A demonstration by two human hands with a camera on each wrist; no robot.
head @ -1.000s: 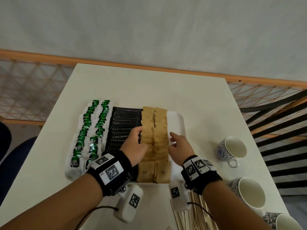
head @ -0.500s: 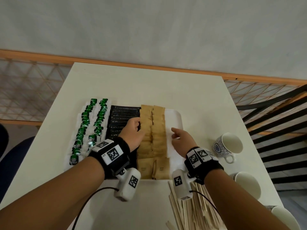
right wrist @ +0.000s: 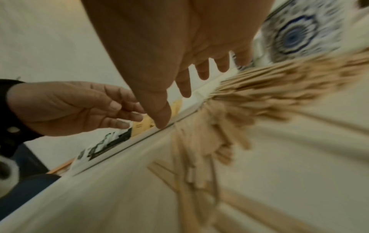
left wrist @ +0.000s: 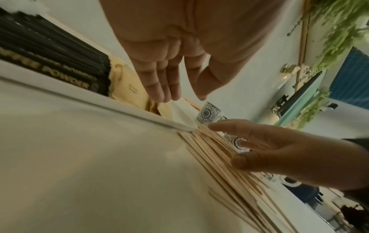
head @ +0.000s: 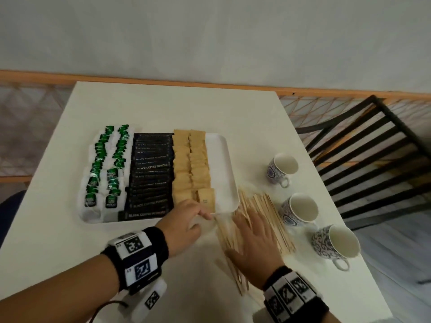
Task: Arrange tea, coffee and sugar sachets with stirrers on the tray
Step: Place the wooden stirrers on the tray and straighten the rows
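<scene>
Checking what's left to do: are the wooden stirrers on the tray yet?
No. The stirrers lie loose on the table beside the tray, under the right hand.

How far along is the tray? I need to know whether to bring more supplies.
Done: the green-and-white tea sachets, black coffee powder sachets and tan paper sugar sachets lie in rows on the white rectangular tray. In hand: the right hand, fingers spread, reaches over the wooden stirrers on the table; the left hand is at the tray's near edge. Left: the stirrers, for the tray's bare right strip.
</scene>
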